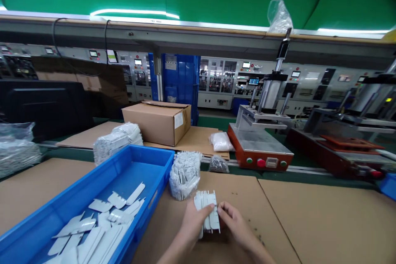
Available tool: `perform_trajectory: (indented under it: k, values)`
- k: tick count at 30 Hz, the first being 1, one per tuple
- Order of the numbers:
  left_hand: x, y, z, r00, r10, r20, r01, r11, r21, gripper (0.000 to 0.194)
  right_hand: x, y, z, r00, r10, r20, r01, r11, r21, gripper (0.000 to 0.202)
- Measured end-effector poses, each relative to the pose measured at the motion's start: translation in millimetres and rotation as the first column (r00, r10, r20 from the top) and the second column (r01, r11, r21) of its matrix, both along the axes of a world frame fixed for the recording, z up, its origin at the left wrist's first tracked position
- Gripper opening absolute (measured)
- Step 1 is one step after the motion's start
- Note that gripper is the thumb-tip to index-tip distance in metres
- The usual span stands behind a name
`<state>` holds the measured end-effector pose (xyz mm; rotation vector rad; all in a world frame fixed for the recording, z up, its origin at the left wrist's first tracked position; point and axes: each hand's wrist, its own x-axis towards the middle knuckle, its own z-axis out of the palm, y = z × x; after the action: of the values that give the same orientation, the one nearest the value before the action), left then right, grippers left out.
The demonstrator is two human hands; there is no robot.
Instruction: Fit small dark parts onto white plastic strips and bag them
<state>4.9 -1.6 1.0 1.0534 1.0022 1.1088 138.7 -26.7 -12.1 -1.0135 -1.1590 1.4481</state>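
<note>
My left hand [195, 218] is wrapped round a stack of flat white plastic pieces [206, 202] with comb-like prongs along the edges, its thumb across the top. At the right edge of that stack is my right hand [233, 220], thumb and forefinger pinched together; whatever they hold is too small to make out. Just beyond the hands, a clear bag of similar white plastic pieces [185, 173] stands on the cardboard. Small dark bits [258, 235] lie scattered on the cardboard right of my right hand.
To the left is a long blue bin [154, 206] with loose white pieces inside. Behind stand a cardboard box [157, 123], a bag of small dark parts [218, 164] and a white bag [221, 142]. A press with an orange base [261, 148] is at the back right.
</note>
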Motion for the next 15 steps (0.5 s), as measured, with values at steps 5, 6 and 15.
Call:
perform_trajectory:
  k: [5, 6, 15]
  values:
    - [-0.6, -0.4, -0.8, 1.000, -0.003, 0.025, 0.001, 0.999, 0.048, 0.032, 1.2, -3.5, 4.9, 0.979, 0.077, -0.188, -0.099, 0.988, -0.114, 0.028]
    - [-0.7, -0.3, -0.8, 1.000, 0.003, 0.025, -0.005, 0.999, 0.053, 0.033, 1.0, -3.9, 5.6, 0.978, 0.082, -0.191, -0.107, 0.987, -0.122, 0.028]
    - [-0.6, 2.9, -4.2, 0.998, 0.056, -0.038, -0.056, 0.998, 0.019, 0.034, 1.4, 2.2, -2.6, 0.996, -0.007, 0.086, 0.002, 0.999, 0.052, 0.032]
